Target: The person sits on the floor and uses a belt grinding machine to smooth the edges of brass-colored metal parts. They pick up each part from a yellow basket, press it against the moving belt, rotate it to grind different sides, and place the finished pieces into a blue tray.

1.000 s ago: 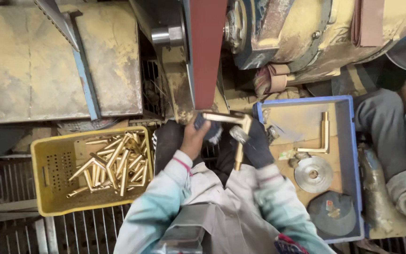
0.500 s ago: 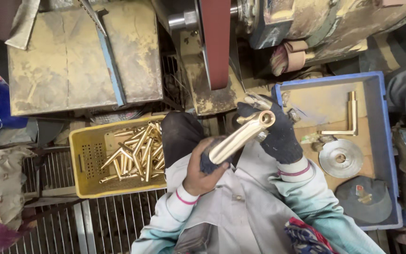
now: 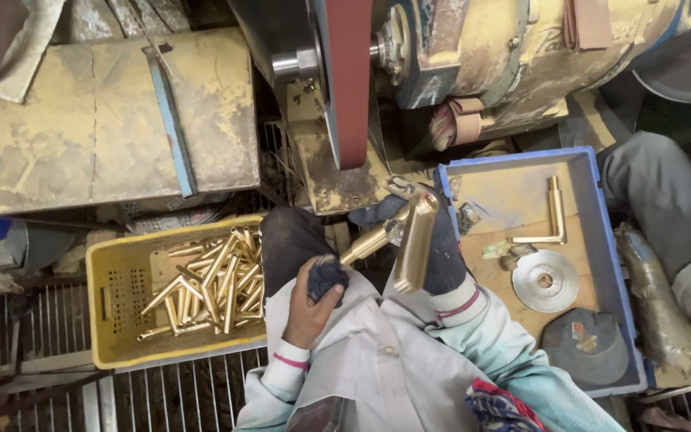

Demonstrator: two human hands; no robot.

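My right hand, in a dark glove, grips an L-shaped brass piece in front of my chest; one arm hangs down and the other points left toward my left hand. My left hand is bare and closed around a dark cloth pad, just touching the end of the brass piece. A red-brown sanding belt runs upright directly ahead of the hands.
A yellow crate with several brass pieces stands at my left. A blue tray at my right holds another L-shaped brass piece, a metal disc and a dark pad. Another person's leg is at far right.
The brass piece has been pulled back from the belt and turned, one arm now hanging down. My left hand slid down off it, holding the dark pad.
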